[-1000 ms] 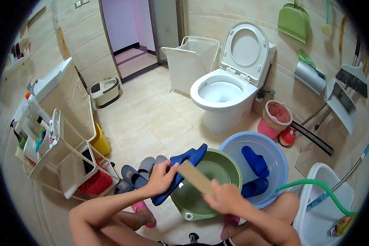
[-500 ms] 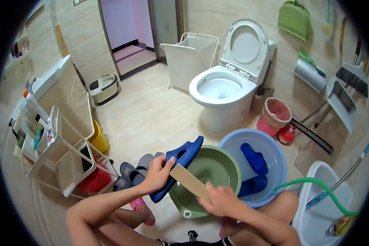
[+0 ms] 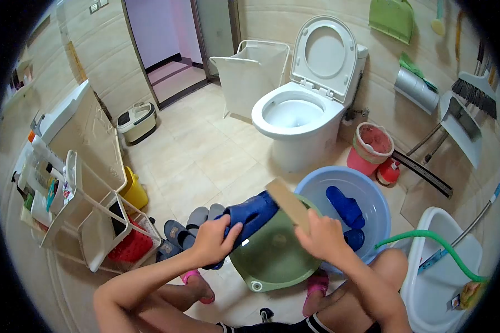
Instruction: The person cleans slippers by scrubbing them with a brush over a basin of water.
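My left hand (image 3: 214, 240) is closed around a blue slipper (image 3: 251, 215), held tilted above the left edge of the green basin (image 3: 278, 255). In my right hand (image 3: 322, 236) is the end of a flat tan brush (image 3: 288, 203); its far end is at the slipper's upper end. Its underside is hidden. Water lies in the green basin. Behind it to the right, a light blue basin (image 3: 380, 202) holds two more blue slippers (image 3: 345, 207), the lower one partly hidden by my right arm.
Grey slippers (image 3: 179, 234) lie left of the green basin, beside a storage rack (image 3: 89, 222). The toilet (image 3: 297, 119) and a pink bucket (image 3: 366, 152) stand beyond. At the right are a white tub (image 3: 441, 277) and green hose (image 3: 428, 234).
The slipper has turned to a flatter angle in my left hand. My right hand and the brush have moved up and right, from the slipper's middle to its upper end.
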A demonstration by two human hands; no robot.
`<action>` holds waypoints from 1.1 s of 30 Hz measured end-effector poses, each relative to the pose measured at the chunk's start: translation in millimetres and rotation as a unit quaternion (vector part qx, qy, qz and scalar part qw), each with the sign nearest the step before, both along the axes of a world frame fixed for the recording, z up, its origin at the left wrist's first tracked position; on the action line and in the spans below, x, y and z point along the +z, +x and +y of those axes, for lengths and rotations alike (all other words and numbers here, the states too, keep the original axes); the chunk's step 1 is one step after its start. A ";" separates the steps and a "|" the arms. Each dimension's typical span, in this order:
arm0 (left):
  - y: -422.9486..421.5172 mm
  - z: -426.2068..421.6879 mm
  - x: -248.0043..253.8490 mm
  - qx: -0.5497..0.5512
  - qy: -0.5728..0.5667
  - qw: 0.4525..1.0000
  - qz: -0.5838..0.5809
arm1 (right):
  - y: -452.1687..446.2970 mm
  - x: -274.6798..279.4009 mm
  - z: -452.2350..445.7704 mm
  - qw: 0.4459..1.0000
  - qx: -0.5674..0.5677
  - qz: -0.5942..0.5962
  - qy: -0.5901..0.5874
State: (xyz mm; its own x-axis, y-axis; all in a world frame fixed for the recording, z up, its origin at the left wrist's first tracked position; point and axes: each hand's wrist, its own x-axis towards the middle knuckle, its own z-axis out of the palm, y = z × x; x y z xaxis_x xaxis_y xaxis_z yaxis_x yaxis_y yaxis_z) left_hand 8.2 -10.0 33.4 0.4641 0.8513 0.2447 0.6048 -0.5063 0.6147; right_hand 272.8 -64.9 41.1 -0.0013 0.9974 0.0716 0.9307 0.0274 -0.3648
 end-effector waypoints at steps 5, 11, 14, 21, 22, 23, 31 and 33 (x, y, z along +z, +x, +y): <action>-3.9 -4.6 1.3 -0.066 0.124 0.987 0.075 | -24.0 -13.1 -17.9 0.984 0.031 0.164 -0.066; -10.9 -8.2 -7.2 -0.138 0.248 0.944 0.170 | -29.0 -5.1 -17.4 0.986 0.091 0.117 -0.080; -12.3 -5.9 -13.2 -0.191 0.357 0.899 0.166 | -28.9 -5.4 -13.2 0.987 0.069 0.118 -0.086; -10.3 -13.6 -3.9 -0.232 0.410 0.846 0.249 | -29.9 -5.3 -18.6 0.980 0.081 0.142 -0.117; -8.2 -15.3 -1.4 -0.229 0.420 0.844 0.244 | -26.1 -7.4 -14.1 0.985 0.071 0.115 -0.106; -5.6 -16.7 -0.7 -0.231 0.420 0.843 0.245 | -23.0 -9.1 -9.0 0.986 0.039 0.135 -0.094; -2.8 -23.5 -1.4 -0.236 0.417 0.842 0.247 | -31.8 0.8 -23.5 0.972 0.079 0.184 -0.121; -0.2 -25.9 -0.3 -0.212 0.437 0.843 0.233 | -20.4 -3.7 -10.4 0.978 0.033 0.161 -0.129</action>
State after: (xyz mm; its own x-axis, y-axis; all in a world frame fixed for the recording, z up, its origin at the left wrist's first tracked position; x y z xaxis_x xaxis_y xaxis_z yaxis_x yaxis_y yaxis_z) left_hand 8.0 -35.9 33.1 0.8997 0.1740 0.4002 0.3287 -0.8735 -0.3592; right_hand 252.4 -75.3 37.4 -0.0857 0.9808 -0.1751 0.7662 -0.0475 -0.6409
